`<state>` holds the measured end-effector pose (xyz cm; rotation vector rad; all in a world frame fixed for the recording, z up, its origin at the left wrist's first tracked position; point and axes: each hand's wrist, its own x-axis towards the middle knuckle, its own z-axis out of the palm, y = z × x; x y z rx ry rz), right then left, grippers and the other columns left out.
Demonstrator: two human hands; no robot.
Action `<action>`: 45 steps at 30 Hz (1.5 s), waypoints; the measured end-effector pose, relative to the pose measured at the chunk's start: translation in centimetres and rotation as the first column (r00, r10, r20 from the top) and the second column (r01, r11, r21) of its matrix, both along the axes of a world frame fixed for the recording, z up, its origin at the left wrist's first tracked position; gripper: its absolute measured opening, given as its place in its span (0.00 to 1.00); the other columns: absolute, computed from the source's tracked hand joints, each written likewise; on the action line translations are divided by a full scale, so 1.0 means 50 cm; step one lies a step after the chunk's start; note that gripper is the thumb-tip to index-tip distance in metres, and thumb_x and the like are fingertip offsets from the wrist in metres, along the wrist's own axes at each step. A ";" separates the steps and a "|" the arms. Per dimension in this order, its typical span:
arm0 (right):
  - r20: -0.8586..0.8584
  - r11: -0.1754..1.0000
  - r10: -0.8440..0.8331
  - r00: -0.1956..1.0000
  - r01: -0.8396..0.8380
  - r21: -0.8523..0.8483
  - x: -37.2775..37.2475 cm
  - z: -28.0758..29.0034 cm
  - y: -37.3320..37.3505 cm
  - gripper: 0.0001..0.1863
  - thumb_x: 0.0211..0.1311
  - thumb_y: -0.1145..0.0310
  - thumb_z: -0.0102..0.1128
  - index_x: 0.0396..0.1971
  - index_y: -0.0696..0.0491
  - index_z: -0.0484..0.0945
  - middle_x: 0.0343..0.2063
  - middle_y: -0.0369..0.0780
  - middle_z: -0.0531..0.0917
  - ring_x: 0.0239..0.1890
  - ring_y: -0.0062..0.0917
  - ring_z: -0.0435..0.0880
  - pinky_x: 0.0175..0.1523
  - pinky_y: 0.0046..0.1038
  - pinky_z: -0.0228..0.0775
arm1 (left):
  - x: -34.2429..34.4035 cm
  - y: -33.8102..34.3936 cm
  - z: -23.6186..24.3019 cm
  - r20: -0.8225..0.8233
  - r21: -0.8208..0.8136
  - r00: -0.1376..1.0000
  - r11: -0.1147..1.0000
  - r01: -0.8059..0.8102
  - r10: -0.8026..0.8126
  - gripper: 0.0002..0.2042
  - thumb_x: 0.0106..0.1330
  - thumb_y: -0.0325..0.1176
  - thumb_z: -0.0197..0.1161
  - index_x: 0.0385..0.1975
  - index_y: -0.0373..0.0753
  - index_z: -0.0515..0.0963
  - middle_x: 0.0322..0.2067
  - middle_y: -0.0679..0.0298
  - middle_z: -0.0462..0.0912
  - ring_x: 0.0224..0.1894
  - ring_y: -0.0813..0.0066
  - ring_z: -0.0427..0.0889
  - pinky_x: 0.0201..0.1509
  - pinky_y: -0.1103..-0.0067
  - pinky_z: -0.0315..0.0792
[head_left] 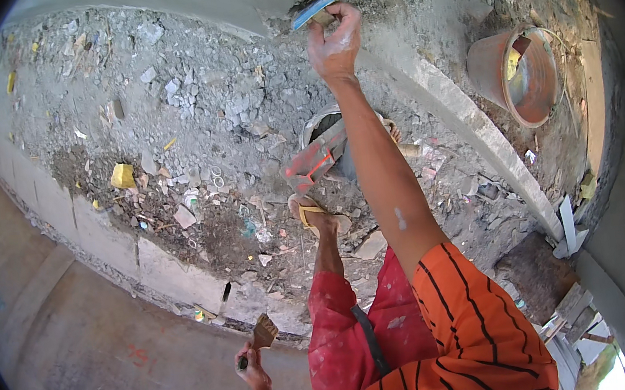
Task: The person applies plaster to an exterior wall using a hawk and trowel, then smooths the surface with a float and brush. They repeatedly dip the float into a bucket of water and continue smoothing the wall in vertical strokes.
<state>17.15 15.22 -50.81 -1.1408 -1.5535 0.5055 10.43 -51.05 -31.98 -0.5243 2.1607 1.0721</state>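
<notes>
From the head camera I see the right hand (334, 42) stretched out at full arm's length, fingers clenched round the handle of a blue float (314, 10) — its blade pressed flat against the grey plastered wall (175, 2), right at the ragged lower edge of the smooth coat. The left hand (251, 364) hangs low and well apart from that grip, closed round the handle of a brush (264, 330), bristles pointing up and touching nothing.

Below the float hand lies rubble (189, 124): broken grey chunks, a yellow scrap, loose rings. Between the two hands one sandalled foot (313, 216) stands among the stones, with a red tool (316, 160) across a bucket (324, 128) just past it. An orange tub (518, 75) sits well off to the float's right, beyond a concrete kerb (467, 131).

My read of the risk — the reach is long and the footing loose; a stone rolling under that sandal could jerk the float and gouge the wet coat. Pressing hard at the torn edge may also drag fresh plaster off.
</notes>
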 end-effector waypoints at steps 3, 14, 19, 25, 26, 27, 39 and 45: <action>0.023 0.998 -0.039 0.999 0.038 0.043 -0.004 0.019 0.009 0.22 0.47 0.76 0.66 0.41 0.58 0.64 0.37 0.45 0.71 0.39 0.37 0.74 0.48 0.34 0.66 | 0.002 -0.002 0.003 -0.007 0.029 1.000 1.000 -0.002 0.003 0.08 0.61 0.27 0.62 0.39 0.40 0.73 0.44 0.62 0.77 0.46 0.73 0.77 0.48 0.75 0.74; -0.016 0.956 -0.266 0.964 0.266 0.126 -0.015 0.158 0.177 0.16 0.49 0.76 0.60 0.39 0.58 0.68 0.32 0.46 0.73 0.39 0.39 0.74 0.46 0.35 0.66 | -0.008 0.028 -0.015 0.019 0.030 1.000 0.999 0.017 -0.018 0.07 0.62 0.24 0.60 0.39 0.39 0.73 0.43 0.63 0.77 0.44 0.75 0.77 0.47 0.77 0.75; -0.011 0.963 -0.119 0.993 0.118 0.243 0.060 0.157 0.127 0.22 0.45 0.77 0.64 0.40 0.58 0.64 0.36 0.45 0.71 0.39 0.34 0.74 0.47 0.33 0.66 | -0.013 0.060 -0.016 0.004 0.063 0.999 0.997 0.044 -0.044 0.08 0.62 0.23 0.59 0.39 0.38 0.72 0.44 0.62 0.77 0.43 0.74 0.78 0.48 0.77 0.76; -0.057 0.979 0.050 0.997 -0.038 0.198 0.021 0.135 0.025 0.22 0.41 0.81 0.61 0.40 0.56 0.65 0.38 0.47 0.73 0.41 0.40 0.74 0.46 0.36 0.66 | -0.019 0.073 -0.016 -0.005 0.102 1.000 0.995 0.020 -0.020 0.07 0.60 0.23 0.61 0.37 0.39 0.73 0.45 0.60 0.78 0.42 0.75 0.78 0.43 0.80 0.76; -0.063 0.969 0.063 0.996 -0.046 0.244 0.009 0.151 0.026 0.22 0.41 0.81 0.61 0.40 0.56 0.65 0.38 0.47 0.73 0.41 0.40 0.74 0.46 0.36 0.67 | -0.018 0.065 -0.014 -0.005 0.099 1.000 0.995 0.021 -0.021 0.07 0.60 0.23 0.61 0.37 0.39 0.73 0.45 0.60 0.78 0.42 0.75 0.78 0.43 0.80 0.76; -0.063 0.968 0.030 0.998 -0.013 0.252 0.002 0.166 0.034 0.22 0.41 0.81 0.61 0.40 0.56 0.65 0.38 0.47 0.73 0.41 0.40 0.74 0.46 0.36 0.67 | -0.016 0.060 -0.011 0.000 0.098 1.000 0.995 0.024 -0.024 0.07 0.60 0.23 0.62 0.37 0.39 0.73 0.45 0.60 0.78 0.42 0.75 0.78 0.43 0.80 0.76; -0.185 0.981 -0.135 0.973 0.157 0.114 0.023 0.284 0.136 0.22 0.51 0.71 0.68 0.41 0.60 0.66 0.34 0.43 0.75 0.37 0.28 0.77 0.44 0.29 0.70 | 0.008 0.042 -0.013 0.004 0.083 1.000 0.997 0.001 -0.001 0.09 0.60 0.25 0.63 0.38 0.39 0.74 0.43 0.62 0.78 0.40 0.76 0.78 0.43 0.81 0.75; 0.013 0.985 0.072 0.997 -0.073 0.154 0.011 0.287 0.073 0.26 0.49 0.67 0.70 0.44 0.60 0.67 0.35 0.43 0.77 0.38 0.28 0.78 0.46 0.30 0.70 | 0.008 0.053 -0.019 0.001 0.082 1.000 0.997 0.004 -0.004 0.09 0.60 0.25 0.63 0.38 0.39 0.74 0.43 0.61 0.78 0.41 0.75 0.77 0.42 0.80 0.76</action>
